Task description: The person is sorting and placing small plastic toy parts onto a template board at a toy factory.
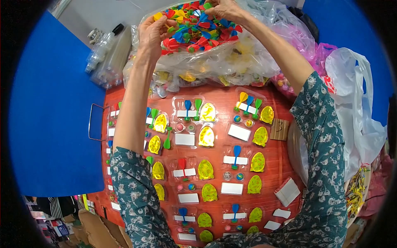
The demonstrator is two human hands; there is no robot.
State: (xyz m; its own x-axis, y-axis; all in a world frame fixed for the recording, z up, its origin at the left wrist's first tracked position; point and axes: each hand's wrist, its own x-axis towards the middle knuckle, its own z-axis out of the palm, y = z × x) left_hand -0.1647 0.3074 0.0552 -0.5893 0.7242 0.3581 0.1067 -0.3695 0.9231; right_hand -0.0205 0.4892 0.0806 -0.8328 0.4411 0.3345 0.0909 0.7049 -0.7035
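Note:
At the far side of the table, a clear plastic bag (198, 64) lies open, full of small toy darts (202, 31) in red, blue, yellow and green. My left hand (154, 32) is at the bag's left edge, its fingers closed on a toy dart with a yellow tail (158, 16); a red one shows beside the fingertips. Over the bag's right side, my right hand (225, 10) pinches a toy dart by its green end (207, 6); the rest of that dart blends into the pile. Below my arms, clear blister trays (193, 99) lie in rows on the table.
The trays on the red table (219, 155) hold darts, small balls (237, 119), white cards (185, 139) and yellow egg-shaped pieces (206, 136). Stacked clear plastic packs (111, 62) stand back left, beside a blue panel (53, 107). White plastic bags (351, 103) hang at the right.

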